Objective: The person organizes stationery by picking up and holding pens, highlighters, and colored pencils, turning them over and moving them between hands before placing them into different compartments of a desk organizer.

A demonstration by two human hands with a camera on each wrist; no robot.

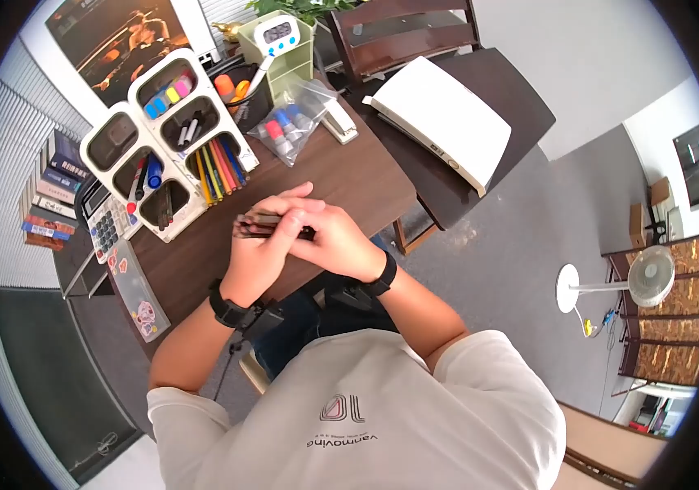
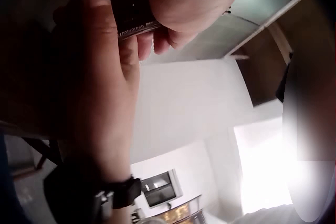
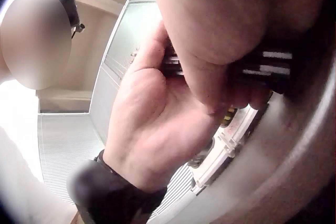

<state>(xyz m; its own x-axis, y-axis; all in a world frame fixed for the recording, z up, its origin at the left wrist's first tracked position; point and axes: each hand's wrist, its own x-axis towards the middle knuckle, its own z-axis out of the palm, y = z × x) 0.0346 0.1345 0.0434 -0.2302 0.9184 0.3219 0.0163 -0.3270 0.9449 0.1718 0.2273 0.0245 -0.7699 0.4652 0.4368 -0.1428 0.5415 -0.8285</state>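
Note:
In the head view both hands meet above the front of the brown desk (image 1: 357, 184), around a bundle of dark pens (image 1: 258, 225). My left hand (image 1: 253, 260) grips the bundle from the left side; in the right wrist view its palm (image 3: 163, 113) shows, with black glossy pens (image 3: 268, 64) lying across it. My right hand (image 1: 341, 241) closes over the same pens from the right, its fingers overlapping the left ones. Small printed characters show on a dark pen (image 2: 137, 28) in the left wrist view. Much of the bundle is hidden between the hands.
A white organizer (image 1: 182, 224) holds colored pencils (image 1: 220, 170), pens and markers. Behind stand a timer (image 1: 276, 34) and a clear bag of bottles (image 1: 284, 131), with a stapler (image 1: 338, 122) alongside. A calculator (image 1: 108, 229) and books (image 1: 55, 192) lie left; a white book (image 1: 443, 118) rests on a chair.

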